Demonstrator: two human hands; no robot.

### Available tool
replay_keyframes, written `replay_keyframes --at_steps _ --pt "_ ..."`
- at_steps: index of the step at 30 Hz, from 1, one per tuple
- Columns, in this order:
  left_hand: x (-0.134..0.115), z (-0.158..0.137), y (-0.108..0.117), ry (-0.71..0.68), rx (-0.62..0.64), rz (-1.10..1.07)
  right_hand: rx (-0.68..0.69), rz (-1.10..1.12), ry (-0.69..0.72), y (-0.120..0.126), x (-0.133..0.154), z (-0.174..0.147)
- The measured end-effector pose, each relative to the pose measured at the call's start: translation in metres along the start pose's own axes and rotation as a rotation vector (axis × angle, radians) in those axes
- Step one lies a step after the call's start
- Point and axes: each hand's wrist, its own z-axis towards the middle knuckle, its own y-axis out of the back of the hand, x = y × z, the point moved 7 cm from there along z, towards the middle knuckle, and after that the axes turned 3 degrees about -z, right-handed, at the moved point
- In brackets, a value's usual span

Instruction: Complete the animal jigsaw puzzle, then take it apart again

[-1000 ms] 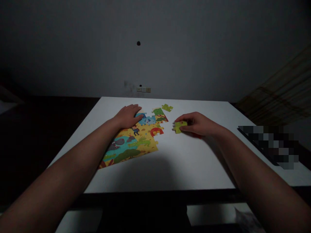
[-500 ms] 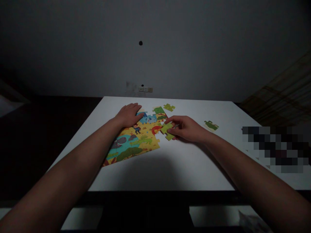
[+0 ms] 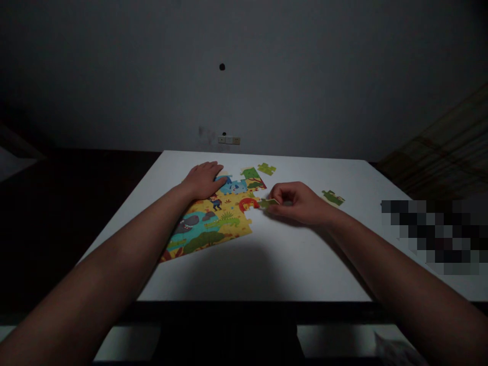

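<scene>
A partly joined jigsaw puzzle [image 3: 224,216] with bright animal pictures lies on the white table [image 3: 305,264]. My left hand [image 3: 203,180] rests flat on its upper left part, fingers stretched out. Just off the puzzle's right edge, my right hand [image 3: 295,202] pinches a green puzzle piece [image 3: 269,204] between thumb and fingers. That piece is tilted and seen nearly edge-on, close to the red lion face. Whether it touches the puzzle I cannot tell.
One loose green puzzle piece [image 3: 267,169] lies beyond the puzzle's far right corner. Another loose piece [image 3: 333,198] is right of my right hand. A blurred-out dark object [image 3: 438,236] sits at the table's right side. Wall sockets [image 3: 229,140] are behind the table.
My right hand has drawn slightly right, away from the puzzle, and tipped the green piece from lying nearly flat to almost edge-on. My left hand stays in place.
</scene>
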Motion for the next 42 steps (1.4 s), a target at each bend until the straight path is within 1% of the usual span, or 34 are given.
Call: replay_keyframes --at_steps 3,6,11,14,17,20,23,26,29,31,34,37,39,42 --pt "0.000 0.000 0.000 0.005 -0.002 0.007 -0.002 0.103 0.041 0.001 0.006 -0.002" --pt "0.000 0.000 -0.001 0.014 0.004 0.012 0.034 0.130 0.043 0.000 0.008 -0.002" --pt "-0.001 0.001 0.000 0.007 0.006 0.008 0.140 0.007 0.138 -0.002 0.012 -0.003" --pt "-0.001 0.000 0.001 0.009 0.002 -0.002 0.176 -0.065 0.087 -0.006 0.005 -0.003" --pt "-0.001 0.000 0.001 0.012 0.009 0.004 0.149 -0.113 0.050 -0.007 -0.001 -0.002" --pt "-0.001 0.000 0.001 0.010 0.013 0.022 0.151 -0.096 0.051 -0.007 -0.002 -0.002" --pt "-0.002 0.000 0.002 0.010 0.008 0.040 0.169 -0.032 0.021 -0.009 -0.004 -0.002" --pt "-0.003 0.000 0.002 0.008 0.003 0.048 0.141 0.040 -0.023 -0.011 -0.010 -0.001" --pt "-0.004 0.001 0.003 0.012 0.000 0.067 0.097 0.148 0.008 -0.014 -0.014 0.000" --pt "-0.004 0.001 0.003 0.017 0.001 0.078 0.083 0.175 0.028 -0.017 -0.017 0.002" --pt "-0.005 0.001 0.004 0.022 0.001 0.079 0.092 0.133 -0.004 -0.021 -0.022 0.003" --pt "-0.006 0.000 0.005 0.020 0.000 0.074 0.123 0.135 -0.031 -0.025 -0.021 0.003" --pt "-0.007 -0.001 0.005 0.022 0.002 0.072 0.132 0.122 -0.010 -0.027 -0.016 0.002" --pt "-0.007 -0.002 0.005 0.032 0.003 0.075 0.114 -0.034 0.048 -0.027 -0.005 0.000"
